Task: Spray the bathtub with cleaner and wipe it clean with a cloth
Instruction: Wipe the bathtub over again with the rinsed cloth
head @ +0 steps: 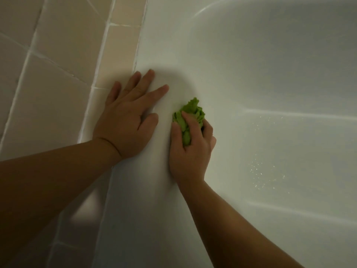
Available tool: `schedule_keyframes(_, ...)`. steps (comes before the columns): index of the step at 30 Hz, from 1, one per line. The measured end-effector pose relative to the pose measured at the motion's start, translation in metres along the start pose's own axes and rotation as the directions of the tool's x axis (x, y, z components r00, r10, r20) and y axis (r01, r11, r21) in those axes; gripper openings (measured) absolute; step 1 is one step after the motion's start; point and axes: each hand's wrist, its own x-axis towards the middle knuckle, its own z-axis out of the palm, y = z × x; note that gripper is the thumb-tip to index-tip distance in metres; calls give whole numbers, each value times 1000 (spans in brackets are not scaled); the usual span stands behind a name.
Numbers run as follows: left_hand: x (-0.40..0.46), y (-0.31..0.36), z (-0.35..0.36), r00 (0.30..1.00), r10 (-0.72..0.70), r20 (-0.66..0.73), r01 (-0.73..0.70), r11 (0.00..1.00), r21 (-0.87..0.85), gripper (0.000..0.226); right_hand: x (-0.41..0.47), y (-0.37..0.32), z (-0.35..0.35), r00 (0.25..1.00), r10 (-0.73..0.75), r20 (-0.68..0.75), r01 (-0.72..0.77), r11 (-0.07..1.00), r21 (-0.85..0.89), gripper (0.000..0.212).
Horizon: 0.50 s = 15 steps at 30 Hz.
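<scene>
Both hands (127,120) on bathtub (251,74)

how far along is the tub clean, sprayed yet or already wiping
Spraying looks done: droplets speckle the bathtub wall. Wiping is in hand: the right hand grips a bunched green cloth near the rim, while the left hand braces flat. The speckled area remains.

The left hand (126,120) is lying palm down with its fingers straight and spread, the bare forearm reaching in from the lower left. The right hand (190,149) is gripping with curled fingers, its forearm coming up from the lower right.
</scene>
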Motion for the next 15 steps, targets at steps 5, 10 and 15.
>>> schedule_keyframes(5,2,0,0,1000,-3,-6,3,1000,-5,65,-36,25,-14,976,-211,48,214,975,-53,34)
schedule_keyframes(10,4,1,-1,1000,-22,-9,22,1000,-3,65,22,11,10,994,2,-106,-6,999,-35,34)
schedule_keyframes(15,10,0,-1,1000,-15,-24,15,999,31,64,19,-9,15,993,-88,-74,90,995,38,35)
